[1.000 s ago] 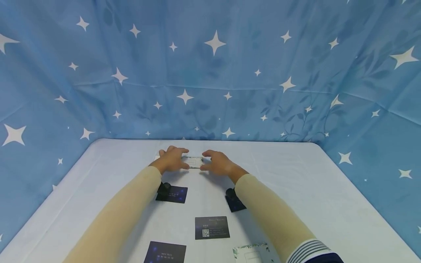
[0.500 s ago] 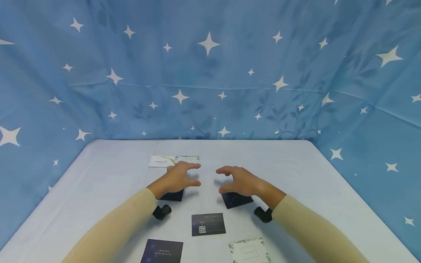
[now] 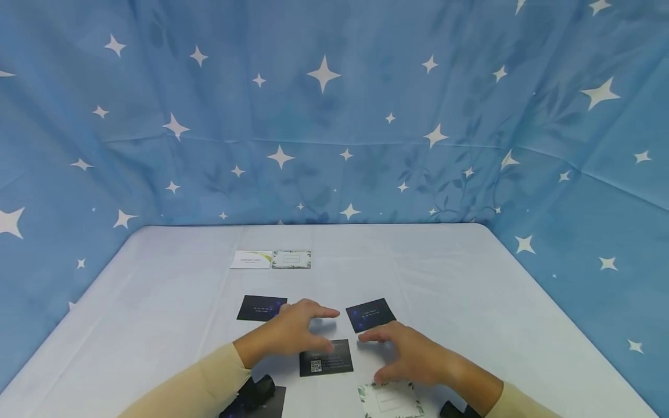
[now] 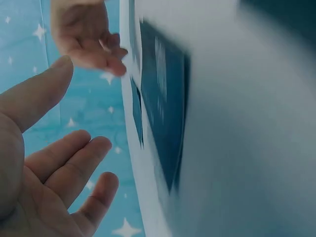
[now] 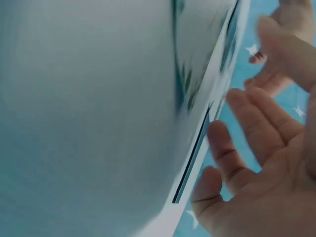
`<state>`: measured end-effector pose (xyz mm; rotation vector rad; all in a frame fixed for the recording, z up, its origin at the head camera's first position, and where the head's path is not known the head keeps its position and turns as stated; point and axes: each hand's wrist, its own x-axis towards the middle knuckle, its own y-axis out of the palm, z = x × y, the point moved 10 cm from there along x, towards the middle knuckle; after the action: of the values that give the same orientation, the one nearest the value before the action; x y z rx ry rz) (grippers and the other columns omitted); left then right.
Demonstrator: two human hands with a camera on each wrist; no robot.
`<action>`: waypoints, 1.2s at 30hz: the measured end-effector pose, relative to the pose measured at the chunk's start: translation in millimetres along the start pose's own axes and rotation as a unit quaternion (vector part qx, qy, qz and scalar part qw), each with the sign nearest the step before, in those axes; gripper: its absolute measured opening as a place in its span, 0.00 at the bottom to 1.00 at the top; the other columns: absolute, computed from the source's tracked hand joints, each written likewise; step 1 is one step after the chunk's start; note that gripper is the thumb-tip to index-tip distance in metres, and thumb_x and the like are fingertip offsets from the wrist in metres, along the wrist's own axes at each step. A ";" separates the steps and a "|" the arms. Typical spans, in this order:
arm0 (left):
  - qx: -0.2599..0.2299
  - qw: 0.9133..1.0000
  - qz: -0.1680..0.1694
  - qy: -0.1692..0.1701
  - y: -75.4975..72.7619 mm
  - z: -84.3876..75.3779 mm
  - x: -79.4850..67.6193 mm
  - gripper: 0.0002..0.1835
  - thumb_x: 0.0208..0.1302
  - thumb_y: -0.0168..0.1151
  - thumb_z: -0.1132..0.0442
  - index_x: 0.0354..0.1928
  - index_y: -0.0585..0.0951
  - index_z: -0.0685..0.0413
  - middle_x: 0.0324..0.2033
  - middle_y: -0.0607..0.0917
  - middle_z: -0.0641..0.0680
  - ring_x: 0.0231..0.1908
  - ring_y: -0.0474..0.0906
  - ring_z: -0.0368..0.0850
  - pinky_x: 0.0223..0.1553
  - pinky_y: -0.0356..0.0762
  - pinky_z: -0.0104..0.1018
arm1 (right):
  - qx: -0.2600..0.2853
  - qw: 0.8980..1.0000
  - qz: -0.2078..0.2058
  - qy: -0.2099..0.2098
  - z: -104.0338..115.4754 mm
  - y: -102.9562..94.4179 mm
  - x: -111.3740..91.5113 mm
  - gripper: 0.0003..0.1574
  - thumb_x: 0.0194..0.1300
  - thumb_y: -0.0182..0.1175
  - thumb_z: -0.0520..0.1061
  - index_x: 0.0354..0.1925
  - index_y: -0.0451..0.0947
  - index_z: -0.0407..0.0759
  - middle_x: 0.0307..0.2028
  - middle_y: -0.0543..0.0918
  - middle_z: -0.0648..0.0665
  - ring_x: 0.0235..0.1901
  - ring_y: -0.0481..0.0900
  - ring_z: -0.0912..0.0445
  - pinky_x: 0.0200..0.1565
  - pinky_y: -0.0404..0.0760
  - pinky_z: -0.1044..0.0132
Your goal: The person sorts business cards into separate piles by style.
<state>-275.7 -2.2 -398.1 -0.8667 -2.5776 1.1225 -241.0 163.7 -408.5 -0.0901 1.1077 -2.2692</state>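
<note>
My left hand point(image 3: 292, 334) hovers with relaxed fingers over the left edge of a dark card with a QR code point(image 3: 325, 359). Just right of that card my right hand point(image 3: 413, 357) is spread and holds nothing. The two hands face each other across the card. In the left wrist view my left hand's fingers point(image 4: 64, 168) are loosely extended beside a dark card point(image 4: 163, 108). The right wrist view shows my right hand's fingers point(image 5: 252, 143) straight near the table edge.
Two more dark cards point(image 3: 261, 307) point(image 3: 370, 315) lie beyond the hands. A white card point(image 3: 252, 259) and a leaf-bordered card point(image 3: 291, 259) sit side by side farther back. Another leaf-bordered card point(image 3: 389, 400) and a partly hidden dark card point(image 3: 266, 403) lie near me. Blue starred cloth point(image 3: 334, 116) surrounds the white table point(image 3: 496, 302).
Both hands have let go of the leaf-bordered card at the back, beside the white card, and drawn back toward me, now flanking the QR-code card.
</note>
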 end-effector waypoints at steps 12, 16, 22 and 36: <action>0.007 0.999 0.036 -0.013 20.2 -10.7 -12.1 0.30 0.55 0.76 0.46 0.61 0.82 0.40 0.59 0.76 0.53 0.58 0.67 0.58 0.55 0.63 0.59 | -0.063 0.998 -0.007 0.019 -10.5 4.0 -9.9 0.49 0.49 0.79 0.56 0.68 0.72 0.55 0.55 0.74 0.47 0.54 0.69 0.49 0.55 0.70 0.41; 0.015 0.999 0.045 -0.005 24.8 -13.2 -10.6 0.30 0.54 0.76 0.46 0.61 0.83 0.39 0.57 0.77 0.51 0.59 0.68 0.52 0.54 0.61 0.55 | -0.090 0.995 -0.027 0.029 -13.4 -4.0 -3.9 0.50 0.49 0.78 0.57 0.68 0.72 0.52 0.56 0.75 0.44 0.53 0.71 0.47 0.54 0.71 0.41; 0.046 0.997 0.057 0.021 35.5 -23.5 -6.4 0.28 0.53 0.77 0.47 0.58 0.84 0.39 0.50 0.80 0.42 0.56 0.69 0.40 0.51 0.58 0.49 | -0.104 0.992 -0.055 0.037 -16.9 -15.7 3.1 0.50 0.49 0.78 0.58 0.69 0.72 0.51 0.55 0.76 0.43 0.51 0.72 0.47 0.53 0.72 0.43; 0.114 0.992 0.051 0.028 60.0 -49.8 1.3 0.29 0.47 0.81 0.46 0.55 0.85 0.37 0.43 0.80 0.34 0.50 0.68 0.33 0.44 0.56 0.43 | -0.102 0.994 -0.005 0.045 -23.6 -12.2 -32.4 0.45 0.41 0.82 0.57 0.59 0.79 0.53 0.48 0.76 0.50 0.45 0.69 0.51 0.48 0.73 0.44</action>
<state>-230.9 61.0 -407.0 -0.9685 -2.3246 1.3681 -228.0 203.5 -408.6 -0.0752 1.3883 -2.1805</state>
